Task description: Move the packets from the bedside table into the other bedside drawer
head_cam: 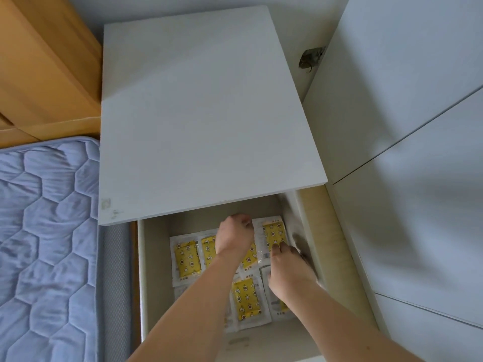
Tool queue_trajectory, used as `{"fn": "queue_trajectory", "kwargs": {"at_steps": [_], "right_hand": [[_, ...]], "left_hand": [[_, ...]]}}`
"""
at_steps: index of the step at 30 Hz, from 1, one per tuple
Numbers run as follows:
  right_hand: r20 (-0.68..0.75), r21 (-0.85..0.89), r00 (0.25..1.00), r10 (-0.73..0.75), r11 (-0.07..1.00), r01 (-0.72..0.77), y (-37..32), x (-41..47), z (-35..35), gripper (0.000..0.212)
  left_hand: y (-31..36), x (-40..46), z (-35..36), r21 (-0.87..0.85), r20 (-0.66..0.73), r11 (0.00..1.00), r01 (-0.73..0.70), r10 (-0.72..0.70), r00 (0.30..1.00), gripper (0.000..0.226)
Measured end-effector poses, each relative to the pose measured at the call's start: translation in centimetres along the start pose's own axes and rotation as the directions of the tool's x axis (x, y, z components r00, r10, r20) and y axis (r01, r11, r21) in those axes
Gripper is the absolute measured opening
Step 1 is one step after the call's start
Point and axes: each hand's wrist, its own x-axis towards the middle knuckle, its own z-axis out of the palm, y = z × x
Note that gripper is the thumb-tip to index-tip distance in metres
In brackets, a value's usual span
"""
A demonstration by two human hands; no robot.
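Observation:
The white bedside drawer [143,270] stands pulled open under the bedside table top [203,113]. Several clear packets with yellow patterned contents lie flat on its floor, among them one at the left [187,259] and one at the front middle [247,299]. Both my hands reach down into the drawer. My left hand [235,237] has its fingers curled at the upper left corner of the back right packet [273,231]. My right hand [287,270] is slightly blurred and grips that same packet at its lower edge. My arms hide parts of other packets.
A blue quilted mattress [47,218] lies to the left of the table, with an orange wooden headboard [39,74] behind it. White cabinet doors [418,126] rise close on the right. The drawer's right wall [300,231] runs just beside my right hand.

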Motion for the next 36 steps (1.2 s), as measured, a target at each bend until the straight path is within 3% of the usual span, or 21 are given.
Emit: {"fn": "queue_trajectory", "kwargs": {"at_steps": [5, 12, 15, 19, 22, 25, 29, 33, 36], "right_hand": [[-0.061, 0.05, 0.998, -0.022, 0.998, 0.025, -1.0, -2.8, -3.5, 0.057], [-0.183, 0.174, 0.982, -0.048, 0.981, 0.081, -2.5, -12.2, -13.9, 0.047], [-0.23, 0.26, 0.972, -0.039, 0.96, 0.1, -3.6, -18.4, -19.8, 0.043], [-0.316, 0.243, 0.941, -0.123, 0.948, 0.205, -5.0, -25.8, -26.2, 0.032], [-0.361, 0.211, 0.905, -0.224, 0.926, 0.313, -6.6, -30.2, -30.2, 0.041], [-0.374, 0.152, 0.863, -0.341, 0.895, 0.42, -8.8, -33.4, -33.5, 0.045], [-0.387, 0.058, 0.789, -0.478, 0.841, 0.538, -12.8, -36.9, -36.4, 0.043], [-0.349, -0.012, 0.662, -0.664, 0.709, 0.705, -18.6, -41.1, -37.1, 0.033], [-0.284, -0.095, 0.544, -0.79, 0.588, 0.804, -23.3, -45.1, -36.4, 0.045]], "left_hand": [[0.9, -3.9, -3.5, 0.254, 0.05, 0.957, -0.137, 0.128, 0.991, 0.039], [6.3, -14.5, -12.4, 0.307, 0.059, 0.925, -0.225, 0.217, 0.974, 0.032], [9.5, -21.1, -17.6, 0.307, -0.003, 0.921, -0.241, 0.254, 0.967, 0.033], [12.8, -29.4, -24.2, 0.326, -0.156, 0.909, -0.259, 0.322, 0.934, 0.042], [14.0, -35.0, -28.3, 0.373, -0.279, 0.902, -0.216, 0.331, 0.901, 0.041], [14.3, -39.9, -31.9, 0.381, -0.429, 0.911, -0.155, 0.323, 0.843, 0.034], [12.9, -46.4, -35.9, 0.357, -0.629, 0.933, -0.032, 0.266, 0.73, 0.042], [9.4, -53.7, -38.8, 0.276, -0.772, 0.955, 0.105, 0.155, 0.617, 0.044], [5.7, -59.9, -39.7, 0.197, -0.851, 0.951, 0.239, 0.044, 0.524, 0.046]]}}
